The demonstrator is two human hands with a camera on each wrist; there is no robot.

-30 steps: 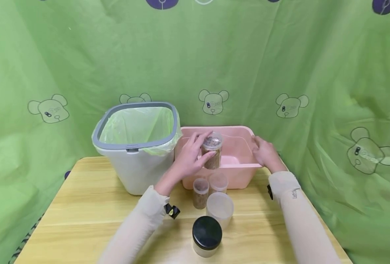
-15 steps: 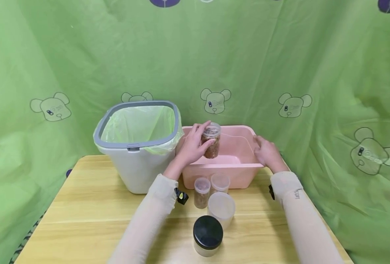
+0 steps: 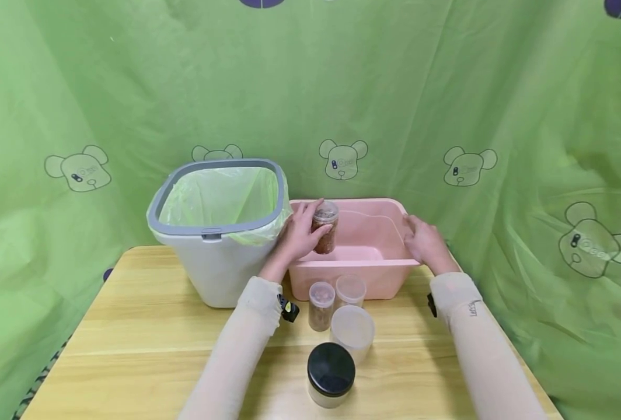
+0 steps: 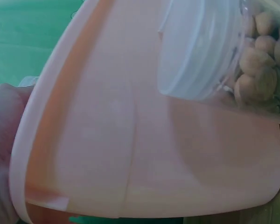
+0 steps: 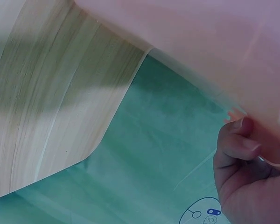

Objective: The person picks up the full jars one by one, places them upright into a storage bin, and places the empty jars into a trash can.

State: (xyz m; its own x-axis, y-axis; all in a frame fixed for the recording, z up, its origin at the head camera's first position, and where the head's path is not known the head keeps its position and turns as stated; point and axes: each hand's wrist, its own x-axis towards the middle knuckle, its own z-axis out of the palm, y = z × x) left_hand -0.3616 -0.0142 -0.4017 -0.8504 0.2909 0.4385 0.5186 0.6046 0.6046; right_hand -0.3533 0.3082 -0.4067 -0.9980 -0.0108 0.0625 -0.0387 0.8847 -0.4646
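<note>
My left hand [image 3: 301,234] grips a clear jar [image 3: 325,227] with brown contents, holding it upright in the left part of a pink basin [image 3: 353,264]. At the basin's right rim, my right hand [image 3: 424,245] holds on with curled fingers; the right wrist view shows this hand [image 5: 245,163] at the rim too. A smaller lidded jar [image 3: 321,306] of brown pieces stands before the basin. Its translucent lid [image 4: 200,46] and rounded brown pieces [image 4: 259,70] show close up in the left wrist view, where my left hand [image 4: 4,149] is partly cut off.
Left of the basin stands a white bin [image 3: 216,271] with a grey rim and green liner bag [image 3: 221,195]. Two translucent containers [image 3: 352,332] and a black-lidded jar [image 3: 331,373] stand nearer me on the wooden table [image 3: 132,350]. A green curtain [image 3: 394,87] hangs behind.
My left hand first raises the jar from the basin's front rim, then shifts it left inside the basin and slightly down. My right hand stays on the right rim.
</note>
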